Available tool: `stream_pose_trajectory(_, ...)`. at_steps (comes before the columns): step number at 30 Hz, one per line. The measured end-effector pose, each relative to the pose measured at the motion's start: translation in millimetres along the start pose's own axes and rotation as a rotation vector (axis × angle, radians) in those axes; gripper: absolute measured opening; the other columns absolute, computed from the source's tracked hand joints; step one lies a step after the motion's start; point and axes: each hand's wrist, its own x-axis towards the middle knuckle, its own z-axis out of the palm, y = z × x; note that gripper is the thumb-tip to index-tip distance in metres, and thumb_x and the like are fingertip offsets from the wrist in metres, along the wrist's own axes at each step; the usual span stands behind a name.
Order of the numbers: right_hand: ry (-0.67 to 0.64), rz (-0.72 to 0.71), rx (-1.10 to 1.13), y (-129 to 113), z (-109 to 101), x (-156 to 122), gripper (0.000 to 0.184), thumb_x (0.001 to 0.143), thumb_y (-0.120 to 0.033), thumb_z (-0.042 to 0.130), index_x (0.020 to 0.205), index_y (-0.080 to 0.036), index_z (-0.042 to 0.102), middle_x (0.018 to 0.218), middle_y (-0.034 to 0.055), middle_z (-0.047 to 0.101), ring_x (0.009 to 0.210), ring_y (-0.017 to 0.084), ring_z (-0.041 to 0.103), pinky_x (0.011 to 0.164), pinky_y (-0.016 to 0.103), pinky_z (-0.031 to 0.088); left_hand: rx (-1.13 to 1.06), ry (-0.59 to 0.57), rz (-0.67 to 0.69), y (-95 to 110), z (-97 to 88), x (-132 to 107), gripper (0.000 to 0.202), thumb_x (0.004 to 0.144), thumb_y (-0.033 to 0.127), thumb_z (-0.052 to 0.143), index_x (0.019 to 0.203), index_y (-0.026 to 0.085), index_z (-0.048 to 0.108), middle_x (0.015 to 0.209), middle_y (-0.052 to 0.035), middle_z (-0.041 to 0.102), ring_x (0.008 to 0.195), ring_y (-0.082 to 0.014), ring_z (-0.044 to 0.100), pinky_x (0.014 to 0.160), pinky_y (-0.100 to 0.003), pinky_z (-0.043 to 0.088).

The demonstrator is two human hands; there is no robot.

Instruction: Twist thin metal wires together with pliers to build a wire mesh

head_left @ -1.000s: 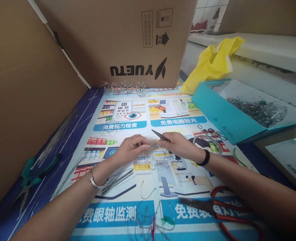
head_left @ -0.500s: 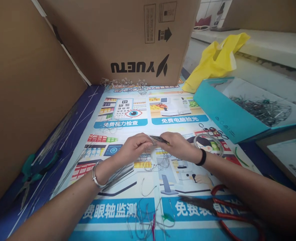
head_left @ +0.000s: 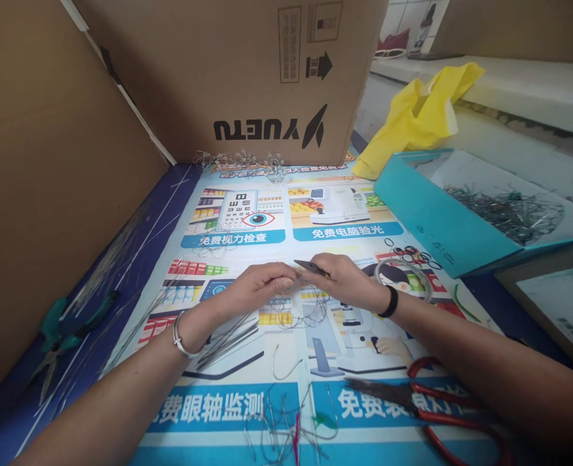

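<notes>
My left hand (head_left: 262, 285) and my right hand (head_left: 342, 279) meet over the middle of a printed poster mat (head_left: 248, 414). The right hand's fingers are closed round small dark pliers (head_left: 310, 266) whose tip points left towards the left fingertips. My left fingers pinch a thin wire piece (head_left: 293, 285) at that tip. Loose bent wires (head_left: 306, 314) lie just below both hands. A silver bangle sits on my left wrist and a black band on my right.
Large cardboard boxes (head_left: 248, 71) wall the back and left. A teal box lid (head_left: 442, 220) holding a wire heap lies right, beside a yellow bag (head_left: 417, 113). Red-handled pliers (head_left: 427, 401) lie near right, teal-handled pliers (head_left: 61, 333) far left, straight wires (head_left: 228, 340) under my left wrist.
The pliers in my right hand tilted from pointing up-left to lying nearly level. Both hands drew a little closer together; the view shifted slightly.
</notes>
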Motion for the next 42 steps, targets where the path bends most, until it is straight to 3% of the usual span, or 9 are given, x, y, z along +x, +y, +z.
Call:
stream_pose_trajectory(12, -0.045, -0.008, 0.025, -2, -8, 0, 0.037, 0.087, -0.049, 0.041, 0.067, -0.018, 0.043, 0.064, -0.0005, 0.049, 0.059, 0.01, 0.042, 0.054, 0.023, 0.026, 0.109, -0.01, 0.033, 1, -4.0, -2, 0.023, 0.091, 0.033, 0.045, 0.092, 0.017, 0.062, 0.084, -0.0036, 0.065, 0.077, -0.0123, 0.059, 0.073, -0.024, 0.048)
stream_pose_trajectory(17, -0.14, 0.153, -0.083, -6, -32, 1, 0.033, 0.088, -0.046, 0.037, 0.071, -0.019, 0.047, 0.064, 0.0006, 0.053, 0.057, 0.011, 0.044, 0.052, 0.024, 0.025, 0.173, -0.005, 0.103, -1, -3.2, -4, 0.021, 0.091, 0.029, 0.047, 0.099, 0.019, 0.064, 0.095, -0.0039, 0.069, 0.086, -0.0129, 0.062, 0.078, -0.025, 0.049)
stream_pose_trajectory(20, -0.272, 0.189, -0.244, -7, -47, 1, 0.03, 0.086, -0.043, 0.039, 0.078, -0.018, 0.054, 0.071, 0.0049, 0.06, 0.06, 0.014, 0.047, 0.052, 0.026, 0.025, 0.197, -0.004, 0.146, -3, -2.8, -5, 0.021, 0.091, 0.028, 0.047, 0.102, 0.02, 0.064, 0.1, -0.0046, 0.069, 0.092, -0.0132, 0.063, 0.083, -0.026, 0.049)
stream_pose_trajectory(24, -0.485, 0.15, -0.34, -9, -60, 4, 0.038, 0.084, -0.045, 0.04, 0.07, -0.016, 0.06, 0.07, 0.0093, 0.062, 0.06, 0.017, 0.051, 0.051, 0.028, 0.027, 0.219, -0.004, 0.15, -1, -3.0, -5, 0.021, 0.091, 0.029, 0.047, 0.099, 0.019, 0.065, 0.1, -0.0052, 0.069, 0.093, -0.0142, 0.063, 0.084, -0.027, 0.05)
stream_pose_trajectory(27, -0.57, 0.166, -0.281, -13, -64, 12, 0.04, 0.082, -0.046, 0.042, 0.064, -0.016, 0.06, 0.065, 0.0093, 0.063, 0.057, 0.016, 0.053, 0.052, 0.029, 0.031, 0.209, -0.015, 0.172, 1, -3.2, -5, 0.021, 0.091, 0.027, 0.047, 0.096, 0.018, 0.065, 0.098, -0.0053, 0.069, 0.093, -0.014, 0.063, 0.084, -0.026, 0.05)
stream_pose_trajectory(33, -0.884, 0.375, -0.082, -10, -64, 34, 0.038, 0.08, -0.045, 0.046, 0.056, -0.016, 0.053, 0.058, 0.0072, 0.063, 0.047, 0.015, 0.056, 0.049, 0.029, 0.04, 0.206, -0.022, 0.143, 1, -2.8, -5, 0.021, 0.091, 0.028, 0.047, 0.097, 0.019, 0.065, 0.099, -0.0055, 0.069, 0.091, -0.0142, 0.063, 0.082, -0.027, 0.05)
stream_pose_trajectory(38, -1.032, 0.448, 0.058, -1, -64, 45, 0.039, 0.078, -0.05, 0.051, 0.063, -0.015, 0.056, 0.055, 0.0049, 0.062, 0.049, 0.015, 0.059, 0.05, 0.029, 0.046, 0.219, -0.04, 0.161, 1, -2.2, -4, 0.021, 0.091, 0.028, 0.047, 0.099, 0.018, 0.064, 0.1, -0.0055, 0.069, 0.092, -0.0141, 0.063, 0.083, -0.028, 0.05)
stream_pose_trajectory(42, -1.085, 0.427, 0.119, 1, -64, 51, 0.043, 0.078, -0.052, 0.051, 0.066, -0.012, 0.059, 0.058, 0.007, 0.064, 0.053, 0.016, 0.061, 0.053, 0.029, 0.048, 0.221, -0.039, 0.175, 1, -2.4, -4, 0.02, 0.091, 0.026, 0.047, 0.099, 0.019, 0.064, 0.1, -0.0052, 0.069, 0.094, -0.0141, 0.063, 0.084, -0.027, 0.05)
